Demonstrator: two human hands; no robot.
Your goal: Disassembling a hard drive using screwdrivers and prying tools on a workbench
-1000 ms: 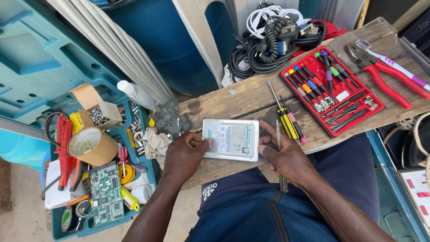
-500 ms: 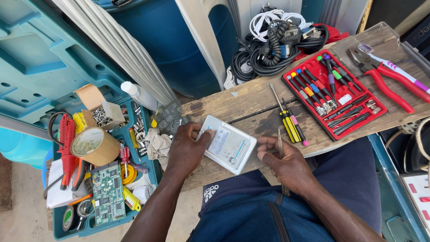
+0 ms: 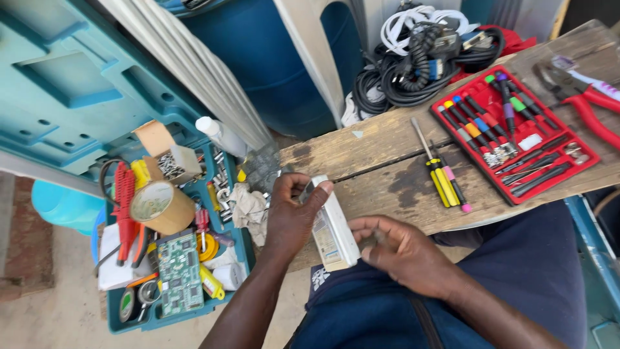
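White plastic fills both grips: the left hand (image 3: 290,216) wraps its fingers (image 3: 318,194) round the upper end of a flat white device (image 3: 334,227) turned on edge, and the right hand (image 3: 403,252) pinches its lower side. It hangs over the near edge of the wooden worktop (image 3: 387,155), above the lap. Two screwdrivers (image 3: 442,178) lie just beyond, then a red tool case (image 3: 516,132); a teal toolbox (image 3: 174,252) sits left.

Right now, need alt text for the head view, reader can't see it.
A person's left hand and right hand hold a flat white device on edge over a worn wooden bench. Yellow-handled screwdrivers and a red screwdriver set tray lie on the bench; a teal toolbox of parts sits to the left.
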